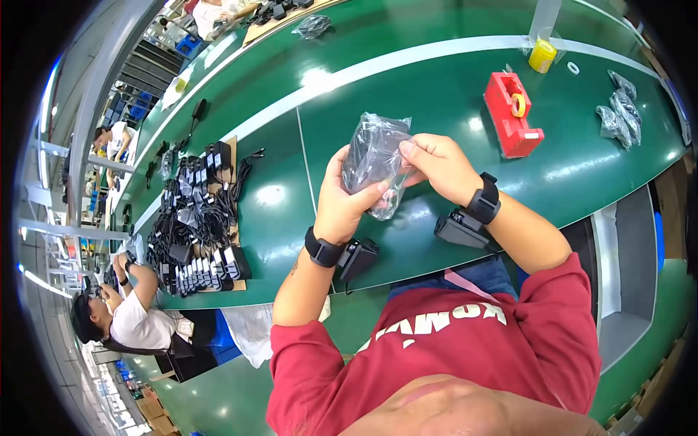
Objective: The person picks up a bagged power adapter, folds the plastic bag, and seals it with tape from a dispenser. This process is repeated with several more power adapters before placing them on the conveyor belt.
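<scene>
Above the green conveyor table (407, 94), both hands hold one clear plastic bag (374, 161) containing a dark item, raised just off the surface. Left hand (340, 202): fingers closed around the bag's lower left side, thumb pressed on its front. Right hand (440, 166): fingertips pinched on the bag's upper right edge. Each wrist carries a black strap with a small black device attached. To the right, well apart from the hands, stands a red tape dispenser (511, 116) holding a yellowish roll; a yellow tape roll (542, 56) sits beyond it. Bagged dark items (619, 112) lie near the right rim. To the left, a pile of black adapters with cables (196, 218) rests on cardboard.
</scene>
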